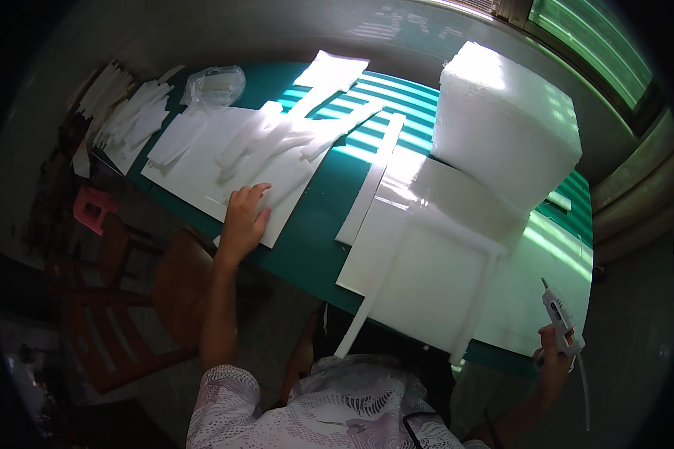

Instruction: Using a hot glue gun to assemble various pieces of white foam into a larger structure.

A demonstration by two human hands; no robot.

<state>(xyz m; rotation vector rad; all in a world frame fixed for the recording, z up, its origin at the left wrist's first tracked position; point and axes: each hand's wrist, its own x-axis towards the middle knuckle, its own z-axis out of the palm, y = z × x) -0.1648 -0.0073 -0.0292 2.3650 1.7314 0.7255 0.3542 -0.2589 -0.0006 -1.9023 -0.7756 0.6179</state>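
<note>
My left hand (244, 223) is over the near edge of a white board (180, 182), its fingers stretched out and slightly apart, holding nothing. Just beyond its fingertips lie white foam strips (258, 146) in a loose pile; whether the fingers touch them I cannot tell. At the far right, my right hand (550, 350) is wrapped round the grip of a white hot glue gun (560, 318), nozzle pointing up, with a pale glue stick (585, 396) trailing from its back. Between my hands, a white three-sided frame (378, 295) lies on white sheets, its two legs reaching past the table's near edge.
A large white foam block (505, 123) stands at the back right of the green table (318, 239). A long white strip (374, 179) lies left of the frame. A clear plastic bag (213, 86) sits at the back left. Wooden chairs (180, 280) and a pink stool (93, 208) stand left.
</note>
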